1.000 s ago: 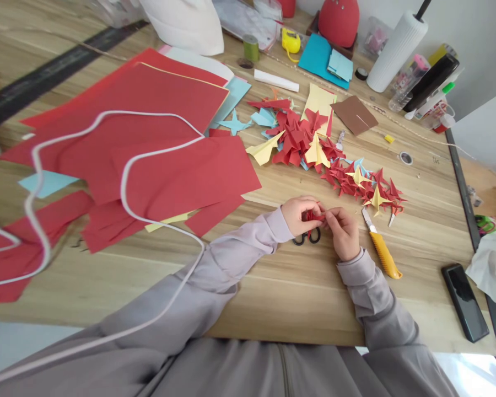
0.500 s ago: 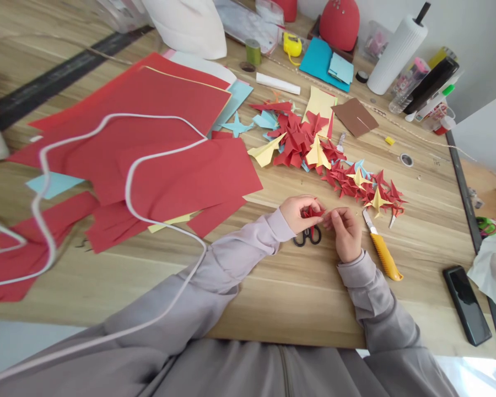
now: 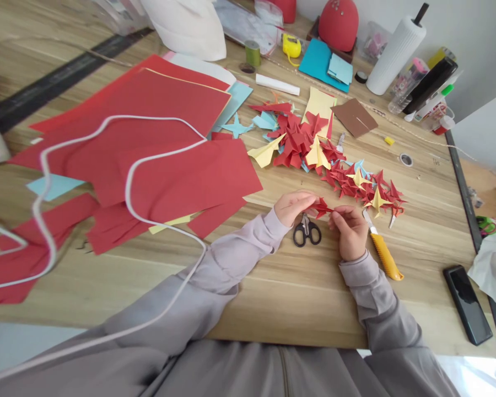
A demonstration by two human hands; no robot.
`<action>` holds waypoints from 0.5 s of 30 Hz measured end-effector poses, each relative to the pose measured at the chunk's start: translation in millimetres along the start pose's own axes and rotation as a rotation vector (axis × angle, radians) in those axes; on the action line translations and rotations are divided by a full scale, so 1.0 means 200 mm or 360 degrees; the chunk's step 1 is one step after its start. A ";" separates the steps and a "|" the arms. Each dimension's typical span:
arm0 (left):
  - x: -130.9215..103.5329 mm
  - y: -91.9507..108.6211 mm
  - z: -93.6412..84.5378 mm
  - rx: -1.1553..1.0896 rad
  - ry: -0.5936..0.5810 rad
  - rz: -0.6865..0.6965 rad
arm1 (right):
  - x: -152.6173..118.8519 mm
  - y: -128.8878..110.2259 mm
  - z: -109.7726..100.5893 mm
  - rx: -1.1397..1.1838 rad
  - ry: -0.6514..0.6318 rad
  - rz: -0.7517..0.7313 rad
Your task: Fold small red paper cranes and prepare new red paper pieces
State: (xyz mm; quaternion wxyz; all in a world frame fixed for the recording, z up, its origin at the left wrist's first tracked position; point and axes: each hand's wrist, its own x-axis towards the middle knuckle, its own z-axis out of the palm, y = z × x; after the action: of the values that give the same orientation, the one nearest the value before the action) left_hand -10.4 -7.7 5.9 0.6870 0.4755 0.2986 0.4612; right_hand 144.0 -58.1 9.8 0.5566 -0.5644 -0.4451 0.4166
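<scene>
A small red paper crane (image 3: 322, 208), folded with pointed tips, is held up between my two hands. My right hand (image 3: 351, 231) pinches its right-hand tip between thumb and fingers. On the other side, my left hand (image 3: 294, 207) has its fingers nearly straight and touches the crane's left part; its grip is partly hidden. Just below the crane lies a pair of black-handled scissors (image 3: 307, 234) on the table. Beyond my hands spreads a pile of folded red paper cranes (image 3: 295, 140), with some yellow and light blue ones among them.
An orange utility knife (image 3: 384, 253), blade out, lies right of my right hand. A black phone (image 3: 467, 304) is near the right edge. Large red paper sheets (image 3: 190, 171) cover the left, with a white cable (image 3: 128, 187) across the view. A brown paper square (image 3: 355, 117) lies behind.
My left hand's fingers have straightened and shifted slightly left, showing more of the crane. My right hand has moved a little right, keeping its pinch. The scissors are less covered.
</scene>
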 end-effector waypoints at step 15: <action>-0.04 0.00 0.00 -0.0080 -0.0629 -0.0124 | 0.04 -0.03 -0.05 0.0394 -0.0138 0.0227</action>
State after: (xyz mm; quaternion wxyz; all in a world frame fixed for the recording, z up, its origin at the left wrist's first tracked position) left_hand -13.1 -15.0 6.6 0.7614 0.5274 0.1645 0.3392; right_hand 155.6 -53.9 15.6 0.5711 -0.5032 -0.3727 0.5308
